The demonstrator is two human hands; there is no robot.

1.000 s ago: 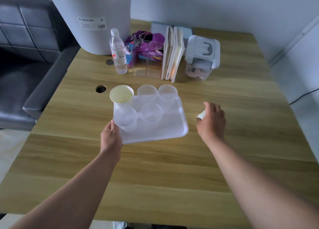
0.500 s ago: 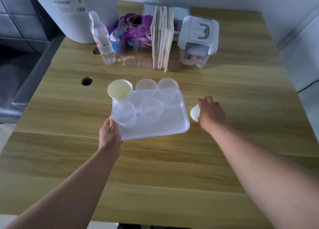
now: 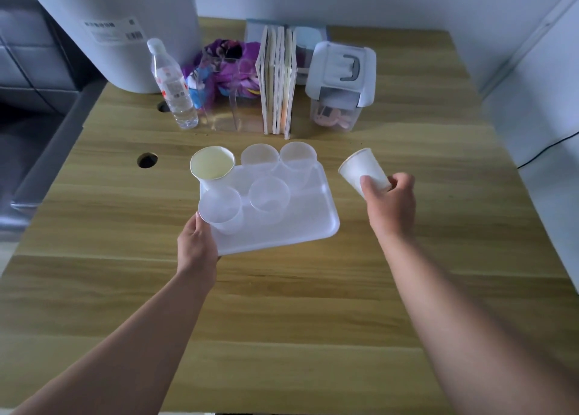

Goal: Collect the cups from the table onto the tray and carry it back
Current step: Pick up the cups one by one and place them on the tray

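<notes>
The right hand (image 3: 390, 200) is holding a white paper cup (image 3: 363, 171) tight in its grip just right of the tray (image 3: 308, 226), which the left hand (image 3: 197, 247) is gripping at its near-left edge above the surface (image 3: 282, 305), so next the cup probably needs setting on the tray's bare near-right part.

tray (image 3: 300, 226) sits mid-table (image 3: 438, 289), five cups on it: paper cup (image 3: 212, 168) at far-left corner, two plastic cups (image 3: 277, 161) along the far edge to its right, two more (image 3: 244, 203) in front. left hand (image 3: 197, 245) at tray's near-left corner. right of tray, apart from it, right hand (image 3: 390, 204) holds another paper cup (image 3: 363, 172) tilted above the table. behind the tray: bottle (image 3: 172, 84), books (image 3: 279, 79), lidded box (image 3: 341, 85), left to right.
</notes>
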